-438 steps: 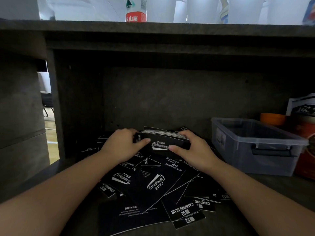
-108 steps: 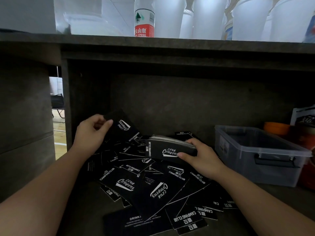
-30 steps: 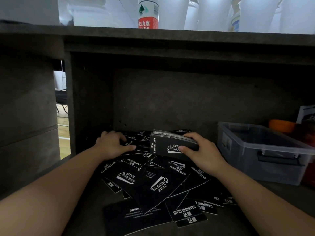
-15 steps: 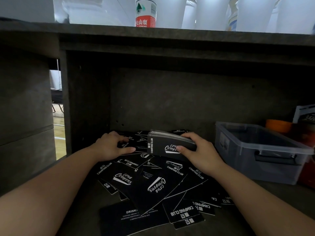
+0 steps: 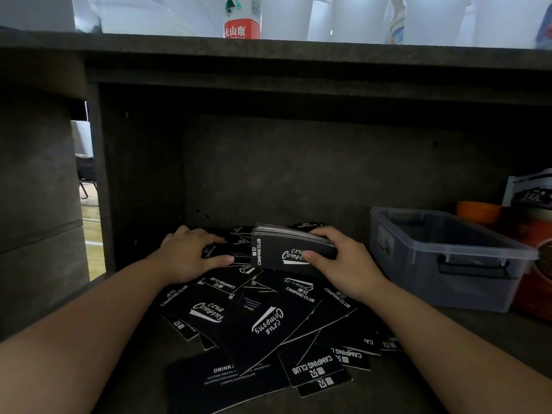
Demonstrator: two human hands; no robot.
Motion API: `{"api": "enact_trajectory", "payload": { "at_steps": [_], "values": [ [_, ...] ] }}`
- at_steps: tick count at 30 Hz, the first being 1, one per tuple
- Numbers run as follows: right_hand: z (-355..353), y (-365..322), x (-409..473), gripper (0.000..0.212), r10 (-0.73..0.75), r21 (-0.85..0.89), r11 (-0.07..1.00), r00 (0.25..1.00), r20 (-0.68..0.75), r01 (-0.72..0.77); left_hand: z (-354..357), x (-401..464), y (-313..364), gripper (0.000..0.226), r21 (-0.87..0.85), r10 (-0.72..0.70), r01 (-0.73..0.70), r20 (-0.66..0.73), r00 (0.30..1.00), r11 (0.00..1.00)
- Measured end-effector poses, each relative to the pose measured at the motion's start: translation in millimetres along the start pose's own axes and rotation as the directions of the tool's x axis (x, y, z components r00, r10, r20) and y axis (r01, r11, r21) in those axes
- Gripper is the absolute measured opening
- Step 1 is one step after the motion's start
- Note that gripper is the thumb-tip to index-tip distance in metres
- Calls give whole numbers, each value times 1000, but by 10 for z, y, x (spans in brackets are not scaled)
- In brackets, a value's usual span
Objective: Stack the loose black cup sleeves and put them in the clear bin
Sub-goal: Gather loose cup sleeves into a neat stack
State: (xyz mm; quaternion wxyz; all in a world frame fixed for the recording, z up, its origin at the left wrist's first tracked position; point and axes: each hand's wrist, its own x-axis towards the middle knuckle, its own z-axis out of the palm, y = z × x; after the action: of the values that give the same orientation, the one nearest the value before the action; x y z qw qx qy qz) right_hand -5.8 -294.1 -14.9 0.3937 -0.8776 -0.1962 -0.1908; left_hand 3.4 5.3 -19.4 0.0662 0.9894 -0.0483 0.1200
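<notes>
Not much has changed in the last half second: the right hand (image 5: 343,261) still grips the gathered stack of sleeves (image 5: 286,249), thumb on the near printed face and fingers curled over the far edge, held on edge above the pile. The left hand (image 5: 191,256) stays down on the loose sleeves (image 5: 257,318) at the far left of the pile, fingers bent with the thumb reaching toward the stack; whether it has actually pinched one I can't tell. A few seconds back that hand was up in the air with a single sleeve, so it's come back down.

Readable print: "CAMPING CLUB" in white block letters and a script "Crua Camping" logo on the flat black card sleeves, plus "DRINK" on the nearest one. The bottle (image 5: 242,17) up top has a red label with Chinese characters.

The clear bin (image 5: 448,276) sits to the right, translucent plastic with a black handle, well apart from the stack. The shelf (image 5: 478,333) is dark, matte, stone-look board.
</notes>
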Motion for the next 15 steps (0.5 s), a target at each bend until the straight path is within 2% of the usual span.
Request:
{"api": "enact_trajectory", "payload": {
  "at_steps": [2, 4, 6, 8, 12, 15],
  "values": [
    [-2, 0, -3, 33, -4, -6, 1000, 1000, -14, 4, 11, -2, -17, 112, 8, 36, -35, -84, 996, 999],
    [0, -5, -4, 33, -16, -15, 1000, 999, -44, 15, 10, 10, -19, 94, -42, -14, 7, -176, 984, 999],
    [0, -8, 7, 30, -24, -30, 999, 997, -71, 22, -7, 29, -17, 71, -109, -133, 106, -293, 947, 988],
    [-2, 3, 17, 29, -19, -30, 999, 997, -76, 17, -48, 8, -23, 70, -113, -228, 200, -358, 905, 973],
    [-5, 23, 18, 29, 15, -11, 1000, 998, -53, -15, -96, -36, -39, 71, -95, -266, 249, -318, 910, 964],
    [-6, 23, 18, 29, 20, -5, 1000, 999, -45, -20, -92, -19, -42, 65, -98, -246, 225, -361, 900, 969]
  ]
}}
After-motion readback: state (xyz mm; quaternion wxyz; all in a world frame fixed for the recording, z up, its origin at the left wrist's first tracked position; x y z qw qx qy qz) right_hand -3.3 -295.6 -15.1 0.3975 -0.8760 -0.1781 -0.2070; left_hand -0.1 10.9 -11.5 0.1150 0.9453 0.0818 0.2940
